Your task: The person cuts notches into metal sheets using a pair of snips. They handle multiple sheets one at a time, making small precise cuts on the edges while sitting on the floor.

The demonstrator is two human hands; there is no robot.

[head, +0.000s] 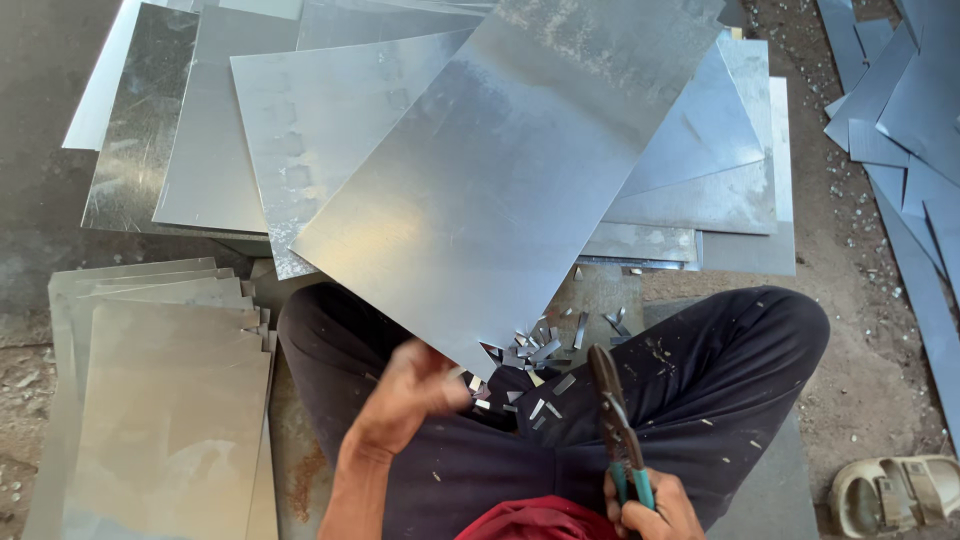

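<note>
Seated person trimming a corner of sheet metal.

Head view: the left hand (412,388) grips the near corner of the top metal sheet (520,170) over the lap; the right hand (652,508) is closed round the teal handles of tin snips (612,415) (blades just beside that corner). Small offcuts (540,352) litter the dark trousers (720,370).

Galvanized metal sheet (500,170): shiny, rectangular, tilted, lower corner over lap. Tin snips (617,425): teal-handled, blades pointing up toward that corner.
</note>
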